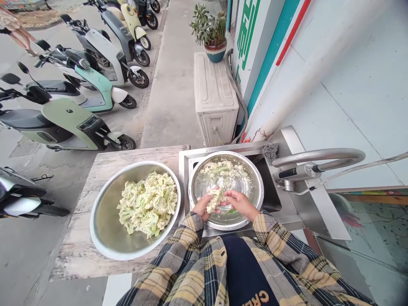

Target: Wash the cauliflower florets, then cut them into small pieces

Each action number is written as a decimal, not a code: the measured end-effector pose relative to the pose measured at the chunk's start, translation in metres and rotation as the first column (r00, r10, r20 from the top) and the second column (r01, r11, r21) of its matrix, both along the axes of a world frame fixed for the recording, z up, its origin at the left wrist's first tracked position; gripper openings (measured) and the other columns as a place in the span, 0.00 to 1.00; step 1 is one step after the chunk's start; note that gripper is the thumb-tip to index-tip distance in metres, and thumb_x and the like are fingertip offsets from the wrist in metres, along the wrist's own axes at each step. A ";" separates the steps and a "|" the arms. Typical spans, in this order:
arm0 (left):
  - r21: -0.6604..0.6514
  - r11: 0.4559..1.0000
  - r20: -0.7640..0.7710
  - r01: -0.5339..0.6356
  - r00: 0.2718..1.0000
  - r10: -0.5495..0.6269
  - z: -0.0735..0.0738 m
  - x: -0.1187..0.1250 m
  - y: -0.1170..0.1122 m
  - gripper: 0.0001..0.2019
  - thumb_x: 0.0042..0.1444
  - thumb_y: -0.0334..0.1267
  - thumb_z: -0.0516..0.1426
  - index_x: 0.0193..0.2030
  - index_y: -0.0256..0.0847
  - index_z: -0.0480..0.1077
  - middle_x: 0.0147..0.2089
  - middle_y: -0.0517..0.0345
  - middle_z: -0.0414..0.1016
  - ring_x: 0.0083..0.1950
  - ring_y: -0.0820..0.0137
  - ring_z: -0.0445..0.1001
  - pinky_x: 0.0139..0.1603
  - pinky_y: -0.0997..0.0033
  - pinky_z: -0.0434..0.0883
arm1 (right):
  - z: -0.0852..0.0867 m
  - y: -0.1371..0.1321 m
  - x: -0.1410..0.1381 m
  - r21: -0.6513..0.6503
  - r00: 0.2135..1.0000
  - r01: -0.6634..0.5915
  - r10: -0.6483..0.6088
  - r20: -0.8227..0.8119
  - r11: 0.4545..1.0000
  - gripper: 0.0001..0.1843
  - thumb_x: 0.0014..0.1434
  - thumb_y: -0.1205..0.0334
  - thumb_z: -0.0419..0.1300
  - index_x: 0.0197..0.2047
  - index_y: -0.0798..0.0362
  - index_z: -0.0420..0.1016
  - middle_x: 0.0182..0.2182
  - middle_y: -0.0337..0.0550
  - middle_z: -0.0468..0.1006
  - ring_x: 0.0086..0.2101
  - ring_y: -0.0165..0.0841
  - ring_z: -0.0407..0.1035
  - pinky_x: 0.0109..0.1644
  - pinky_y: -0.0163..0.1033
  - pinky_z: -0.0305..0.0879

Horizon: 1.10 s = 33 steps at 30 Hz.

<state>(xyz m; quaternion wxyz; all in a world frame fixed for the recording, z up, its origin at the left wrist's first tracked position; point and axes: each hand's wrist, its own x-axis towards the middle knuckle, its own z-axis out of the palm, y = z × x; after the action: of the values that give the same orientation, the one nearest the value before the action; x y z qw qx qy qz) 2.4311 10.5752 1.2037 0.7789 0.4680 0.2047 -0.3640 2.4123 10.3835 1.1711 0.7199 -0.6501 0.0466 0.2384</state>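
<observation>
Both of my hands meet over a steel bowl of water (255, 180) that sits in a metal sink (282, 204). My left hand (203, 207) and my right hand (240, 202) together grip one piece of cauliflower (215, 199) just above the water. More cauliflower pieces (223, 168) float at the bowl's far side. To the left, a larger steel bowl (105, 216) on a wooden table (76, 250) holds a heap of cut cauliflower florets (149, 203).
A curved steel tap (318, 159) reaches over the sink from the right, with a steel scourer (270, 151) at the sink's back corner. Behind stand an air-conditioner unit (214, 97) with a potted plant (212, 29). Several scooters (63, 119) are parked on the pavement at left.
</observation>
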 end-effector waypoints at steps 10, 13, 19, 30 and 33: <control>0.028 0.998 -0.003 -0.053 0.999 0.053 -0.006 -0.018 0.018 0.26 0.45 0.38 0.63 0.53 0.41 0.65 0.50 0.42 0.74 0.40 0.57 0.79 0.21 0.73 0.71 | -0.019 -0.003 0.048 -0.481 0.974 0.046 0.069 0.217 0.876 0.24 0.57 0.64 0.57 0.58 0.46 0.70 0.56 0.48 0.70 0.52 0.39 0.66 0.56 0.46 0.59; 0.023 0.998 0.016 -0.062 0.998 0.061 -0.003 -0.019 0.016 0.26 0.45 0.38 0.63 0.53 0.41 0.64 0.51 0.43 0.74 0.40 0.57 0.79 0.22 0.72 0.71 | -0.028 0.018 0.057 -0.409 0.988 0.039 0.026 0.153 0.912 0.20 0.51 0.67 0.60 0.49 0.50 0.77 0.53 0.50 0.72 0.51 0.41 0.66 0.56 0.45 0.58; 0.030 0.993 -0.004 -0.116 0.993 0.116 -0.001 -0.019 0.018 0.23 0.49 0.40 0.61 0.53 0.42 0.65 0.50 0.42 0.74 0.42 0.57 0.79 0.21 0.76 0.69 | -0.032 0.007 0.043 -0.271 0.996 0.084 -0.069 0.063 0.959 0.13 0.52 0.61 0.53 0.37 0.53 0.76 0.33 0.43 0.77 0.34 0.34 0.70 0.39 0.39 0.67; 0.057 0.997 0.013 -0.045 0.999 0.045 -0.001 -0.013 0.002 0.31 0.49 0.38 0.61 0.62 0.44 0.60 0.51 0.44 0.75 0.42 0.58 0.79 0.21 0.74 0.70 | 0.007 0.015 0.007 -0.183 0.981 0.117 -0.085 0.176 0.976 0.14 0.53 0.56 0.59 0.43 0.50 0.77 0.39 0.43 0.78 0.37 0.34 0.71 0.45 0.42 0.66; 0.030 1.000 0.008 -0.005 1.000 0.005 0.006 -0.014 0.000 0.33 0.50 0.39 0.61 0.64 0.49 0.59 0.52 0.46 0.75 0.42 0.58 0.79 0.23 0.72 0.73 | 0.012 0.025 0.004 -0.105 0.983 0.165 -0.155 0.095 0.981 0.13 0.55 0.55 0.58 0.41 0.51 0.76 0.36 0.41 0.77 0.33 0.32 0.70 0.39 0.39 0.67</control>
<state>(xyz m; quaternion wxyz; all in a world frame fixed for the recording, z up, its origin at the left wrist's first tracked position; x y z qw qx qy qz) 2.4171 10.5748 1.2092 0.7734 0.4805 0.2085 -0.3570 2.4161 10.4084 1.1831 0.7003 -0.6936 0.0811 0.1484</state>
